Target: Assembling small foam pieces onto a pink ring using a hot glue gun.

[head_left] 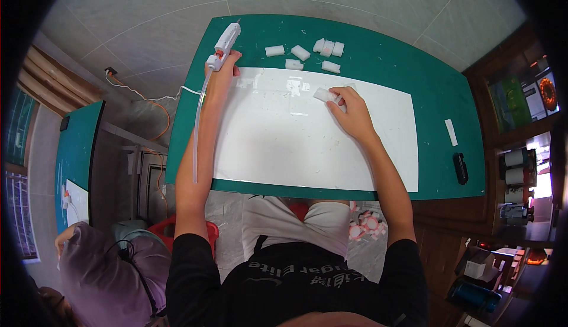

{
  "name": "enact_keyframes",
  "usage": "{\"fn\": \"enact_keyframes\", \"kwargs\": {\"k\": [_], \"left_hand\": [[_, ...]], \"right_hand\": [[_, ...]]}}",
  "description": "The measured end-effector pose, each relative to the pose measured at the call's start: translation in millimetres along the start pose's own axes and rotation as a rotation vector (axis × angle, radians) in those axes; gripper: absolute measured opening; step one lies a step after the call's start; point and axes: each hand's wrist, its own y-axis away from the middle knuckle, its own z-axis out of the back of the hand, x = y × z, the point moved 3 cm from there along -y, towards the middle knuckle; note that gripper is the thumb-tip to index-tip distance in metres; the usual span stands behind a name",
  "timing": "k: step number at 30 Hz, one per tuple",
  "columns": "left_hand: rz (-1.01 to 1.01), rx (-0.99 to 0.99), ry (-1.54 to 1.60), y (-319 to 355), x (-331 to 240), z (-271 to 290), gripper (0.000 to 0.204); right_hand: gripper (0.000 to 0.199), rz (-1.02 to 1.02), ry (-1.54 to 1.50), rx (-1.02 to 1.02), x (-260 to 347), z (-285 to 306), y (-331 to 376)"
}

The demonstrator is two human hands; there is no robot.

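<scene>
- Left hand (pixel 223 73): clenched around a white glue gun (pixel 224 44) at the far left edge of the green table (pixel 438 96); a long translucent glue stick (pixel 199 127) trails back from the gun along the forearm.
- Right hand (pixel 350 109): fingers pinched on 1 small white block (pixel 322 94), resting on the white sheet (pixel 307 149) near its far edge.
- 6 similar white blocks (pixel 307 55) lie loose on the table beyond the sheet.
- A white strip (pixel 451 132) and a black object (pixel 460 168) lie right of the sheet.
</scene>
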Motion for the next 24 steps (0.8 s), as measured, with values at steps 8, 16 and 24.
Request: {"fn": "enact_keyframes", "kwargs": {"k": [8,16,24], "left_hand": [[0.013,-0.009,-0.003,-0.4,-0.2,0.2,0.023],[-0.477,-0.037,-0.552,16.8,-17.6,-7.9,0.022],[-0.596,0.207,-0.854,25.9,-17.8,-21.2,0.025]], "right_hand": [[0.032,-0.002,0.009,0.001,0.7,0.4,-0.7],[0.032,-0.007,-0.013,-0.031,-1.4,0.8,0.1],[0.036,-0.004,-0.004,-0.025,-6.9,2.0,-2.5]]}}
